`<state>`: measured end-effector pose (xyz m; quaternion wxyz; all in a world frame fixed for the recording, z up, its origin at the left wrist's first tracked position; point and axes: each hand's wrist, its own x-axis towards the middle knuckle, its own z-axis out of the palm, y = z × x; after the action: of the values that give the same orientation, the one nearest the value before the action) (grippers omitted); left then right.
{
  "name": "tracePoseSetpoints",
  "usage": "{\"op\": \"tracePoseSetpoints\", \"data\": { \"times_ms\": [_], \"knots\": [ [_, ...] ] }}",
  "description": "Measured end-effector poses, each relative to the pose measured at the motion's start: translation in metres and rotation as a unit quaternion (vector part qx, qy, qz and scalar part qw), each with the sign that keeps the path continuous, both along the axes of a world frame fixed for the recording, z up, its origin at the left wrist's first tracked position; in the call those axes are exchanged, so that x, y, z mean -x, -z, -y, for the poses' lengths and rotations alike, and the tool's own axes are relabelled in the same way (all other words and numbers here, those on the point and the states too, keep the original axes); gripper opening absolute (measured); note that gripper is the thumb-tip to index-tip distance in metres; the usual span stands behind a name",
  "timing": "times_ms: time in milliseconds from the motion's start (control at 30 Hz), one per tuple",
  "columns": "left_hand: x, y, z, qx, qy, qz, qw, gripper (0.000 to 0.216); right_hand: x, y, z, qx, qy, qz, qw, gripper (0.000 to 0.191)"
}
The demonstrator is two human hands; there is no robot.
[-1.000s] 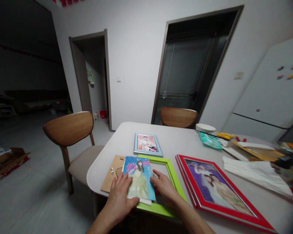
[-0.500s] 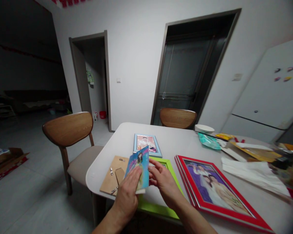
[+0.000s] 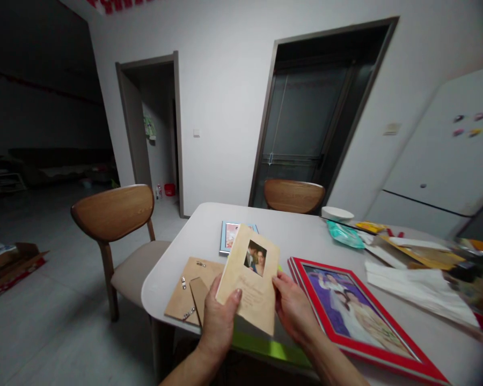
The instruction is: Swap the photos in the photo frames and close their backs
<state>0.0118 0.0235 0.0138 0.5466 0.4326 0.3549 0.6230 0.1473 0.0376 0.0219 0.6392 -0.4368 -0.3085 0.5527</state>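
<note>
A cream card [image 3: 251, 292], printed with a small photo of a couple and faint script, is held up above the table edge. My left hand [image 3: 220, 319] grips its lower left part, thumb on the front. At the right edge, the fingers of my right hand [image 3: 293, 305] are closed on the same card. Under the hands lies a lime-green picture frame [image 3: 265, 346], mostly hidden. Left of it is a wooden frame backing board [image 3: 183, 297] with metal clips and a stand leg. Behind the card, a light blue picture frame [image 3: 224, 238] is partly covered.
Red picture frames [image 3: 326, 316] are stacked on the right of the white table [image 3: 290, 225]. Beyond them are a white bowl [image 3: 337, 213], a teal packet [image 3: 345, 234] and white paper [image 3: 414, 287]. Wooden chairs [image 3: 116, 212] stand left and at the far side.
The blue picture that faced me is out of sight, and the cream card now shows instead. My right hand has shifted right and down onto the card's edge.
</note>
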Motion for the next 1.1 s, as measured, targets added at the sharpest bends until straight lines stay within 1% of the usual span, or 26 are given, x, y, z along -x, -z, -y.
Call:
{"op": "tracePoseSetpoints", "data": {
  "times_ms": [67,100,167,200,300,367,433,500,600,733,800,833,867,967,1000,1033,1100],
  "knots": [
    [0.006,0.007,-0.005,0.006,0.022,-0.009,1.0,0.044,-0.016,0.001,-0.004,0.035,0.001,0.038,0.999,0.031],
    [0.01,0.01,-0.008,0.009,0.027,-0.035,0.999,0.046,-0.024,0.004,-0.005,0.051,0.003,0.062,0.997,0.032],
    [0.017,0.018,-0.01,0.003,0.032,-0.132,0.991,0.045,-0.039,0.013,-0.008,0.076,0.007,0.117,0.99,0.032],
    [0.019,0.022,-0.01,-0.01,0.034,-0.196,0.98,0.044,-0.044,0.018,-0.009,0.082,0.007,0.142,0.986,0.032],
    [0.023,0.028,-0.005,-0.071,0.046,-0.369,0.926,0.045,-0.053,0.031,-0.012,0.088,-0.014,0.193,0.977,0.032],
    [0.023,0.029,0.0,-0.099,0.063,-0.448,0.887,0.048,-0.054,0.035,-0.013,0.084,-0.028,0.226,0.97,0.032],
    [0.021,0.028,0.004,-0.112,0.086,-0.501,0.854,0.05,-0.053,0.038,-0.016,0.075,-0.028,0.285,0.955,0.032],
    [0.02,0.026,0.006,-0.121,0.102,-0.535,0.83,0.048,-0.052,0.039,-0.019,0.064,-0.013,0.377,0.924,0.033],
    [0.02,0.022,0.006,-0.14,0.113,-0.562,0.807,0.042,-0.051,0.038,-0.024,0.057,0.003,0.495,0.867,0.036],
    [0.022,0.014,0.007,-0.179,0.131,-0.581,0.783,0.021,-0.052,0.034,-0.025,0.05,-0.003,0.58,0.813,0.035],
    [0.022,0.01,0.007,-0.183,0.139,-0.591,0.773,0.016,-0.051,0.031,-0.023,0.051,0.001,0.614,0.788,0.033],
    [0.022,0.009,0.008,-0.182,0.141,-0.595,0.77,0.016,-0.05,0.03,-0.021,0.054,0.001,0.638,0.768,0.034],
    [0.023,0.008,0.008,-0.181,0.143,-0.598,0.768,0.016,-0.049,0.029,-0.019,0.061,-0.001,0.667,0.742,0.034],
    [0.022,0.008,0.009,-0.182,0.147,-0.601,0.764,0.017,-0.044,0.028,-0.014,0.086,-0.01,0.76,0.644,0.038],
    [0.021,0.008,0.009,-0.184,0.148,-0.599,0.765,0.019,-0.042,0.028,-0.013,0.09,-0.012,0.781,0.618,0.038],
    [0.02,0.009,0.009,-0.185,0.15,-0.597,0.766,0.022,-0.041,0.029,-0.012,0.091,-0.012,0.793,0.603,0.038],
    [0.02,0.011,0.01,-0.179,0.149,-0.592,0.772,0.03,-0.041,0.029,-0.012,0.088,-0.009,0.807,0.584,0.036]
  ]
}}
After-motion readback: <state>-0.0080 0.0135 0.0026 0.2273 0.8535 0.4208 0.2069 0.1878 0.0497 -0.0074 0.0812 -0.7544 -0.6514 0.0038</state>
